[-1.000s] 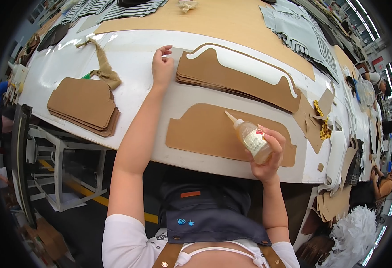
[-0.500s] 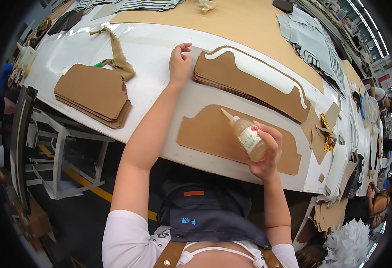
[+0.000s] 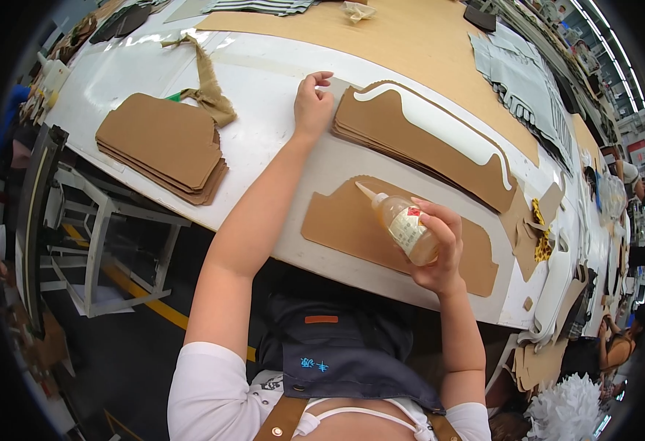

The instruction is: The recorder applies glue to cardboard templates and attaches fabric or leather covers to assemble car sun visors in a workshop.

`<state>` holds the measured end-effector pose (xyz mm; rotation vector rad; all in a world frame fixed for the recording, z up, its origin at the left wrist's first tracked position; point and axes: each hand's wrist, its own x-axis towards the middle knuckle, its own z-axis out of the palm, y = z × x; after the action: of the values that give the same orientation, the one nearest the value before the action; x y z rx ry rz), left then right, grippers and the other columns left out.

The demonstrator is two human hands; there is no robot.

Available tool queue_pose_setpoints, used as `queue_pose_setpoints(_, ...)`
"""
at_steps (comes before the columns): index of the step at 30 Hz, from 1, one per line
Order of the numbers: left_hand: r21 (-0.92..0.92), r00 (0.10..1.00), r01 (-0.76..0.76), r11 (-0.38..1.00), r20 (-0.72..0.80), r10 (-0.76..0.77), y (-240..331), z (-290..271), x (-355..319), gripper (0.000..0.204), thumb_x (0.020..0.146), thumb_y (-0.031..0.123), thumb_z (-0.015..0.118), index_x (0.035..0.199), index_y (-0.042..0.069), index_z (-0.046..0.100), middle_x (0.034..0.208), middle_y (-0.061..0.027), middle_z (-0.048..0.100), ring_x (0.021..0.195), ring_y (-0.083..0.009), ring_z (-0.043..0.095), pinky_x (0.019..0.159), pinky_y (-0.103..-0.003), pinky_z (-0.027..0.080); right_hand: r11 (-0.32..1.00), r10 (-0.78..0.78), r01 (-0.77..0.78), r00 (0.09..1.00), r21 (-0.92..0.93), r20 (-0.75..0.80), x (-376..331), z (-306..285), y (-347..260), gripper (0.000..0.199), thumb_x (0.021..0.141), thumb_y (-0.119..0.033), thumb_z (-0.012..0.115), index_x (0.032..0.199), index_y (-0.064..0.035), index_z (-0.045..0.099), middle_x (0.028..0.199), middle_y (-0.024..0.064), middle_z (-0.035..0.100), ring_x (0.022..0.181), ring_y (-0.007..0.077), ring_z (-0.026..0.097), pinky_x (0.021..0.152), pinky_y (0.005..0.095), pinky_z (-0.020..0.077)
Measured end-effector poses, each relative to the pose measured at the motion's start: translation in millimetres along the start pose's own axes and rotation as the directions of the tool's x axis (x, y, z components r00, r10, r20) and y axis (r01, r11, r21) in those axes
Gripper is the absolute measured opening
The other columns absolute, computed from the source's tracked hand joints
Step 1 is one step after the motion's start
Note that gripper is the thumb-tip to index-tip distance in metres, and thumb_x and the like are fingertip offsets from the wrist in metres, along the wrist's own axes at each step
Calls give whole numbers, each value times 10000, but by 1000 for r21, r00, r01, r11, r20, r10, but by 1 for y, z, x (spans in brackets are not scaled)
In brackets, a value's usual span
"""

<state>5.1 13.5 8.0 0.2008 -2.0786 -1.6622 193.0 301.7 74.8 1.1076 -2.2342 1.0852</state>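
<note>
Fingers first: the right hand (image 3: 440, 246) is wrapped tight around a small glue bottle (image 3: 403, 226), tilted with its pointed nozzle aimed down-left over the single brown cardboard cutout (image 3: 359, 228) lying flat near the table's front edge, and the left hand (image 3: 312, 103) has its fingers curled, tips pinching at the near corner of the stack of shaped cardboard pieces (image 3: 418, 147) further back. Biggest worry imo is the white worktable (image 3: 264, 81) itself, since a hard squeeze could send glue past the cutout's edge onto it and then everything sticks. Next is that stack: pulling one piece by a corner could drag several along or fan them out. The cutout under the bottle sits close to the table edge and isn't pinned, so a nudge might slide it off. Can't tell if the nozzle touches the card, so a drip could land off line. The other pile of cardboard (image 3: 161, 147) at left looks well clear
</note>
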Motion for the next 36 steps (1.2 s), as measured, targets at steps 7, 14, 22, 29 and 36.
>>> queue_pose_setpoints(7,1,1000,1,1000,-6,-1,0,0,-1,439,868,2,542,1284,55,673,1177,-72,668,781,-98,556,792,-270,512,998,1,-3,1000,66,25,4,0,-1,723,761,-69,896,1366,-80,500,1318,215,545,1181,423,661,966,486,585)
queue_pose_setpoints(14,9,1000,-4,1000,-10,4,0,0,0,439,868,4,543,1283,54,675,1173,-76,670,784,-108,561,794,-277,515,987,2,-7,999,161,36,4,4,-4,702,779,-74,883,1364,-72,495,1306,227,538,1187,428,651,983,505,578)
queue_pose_setpoints(22,0,1000,-20,1000,-15,20,0,2,1,442,867,-7,537,1282,51,676,1163,-77,672,783,-112,563,789,-280,515,974,29,-34,999,224,26,1,8,-16,713,748,-40,895,1348,-75,511,1299,221,551,1182,414,658,975,497,593)
queue_pose_setpoints(29,-19,999,-30,999,-25,30,-3,2,1,417,838,8,562,1233,65,680,1140,-79,650,750,-133,564,765,-307,518,971,19,-28,999,236,42,-1,16,-19,708,776,-57,897,1358,-64,493,1306,232,529,1175,393,636,1015,558,584)
queue_pose_setpoints(36,-35,1000,-19,999,-24,18,-1,3,1,418,833,7,564,1230,67,681,1135,-80,653,757,-137,569,775,-304,520,973,11,-20,999,231,42,6,27,-24,725,769,-52,903,1362,-59,485,1312,233,527,1166,414,650,1022,542,576)
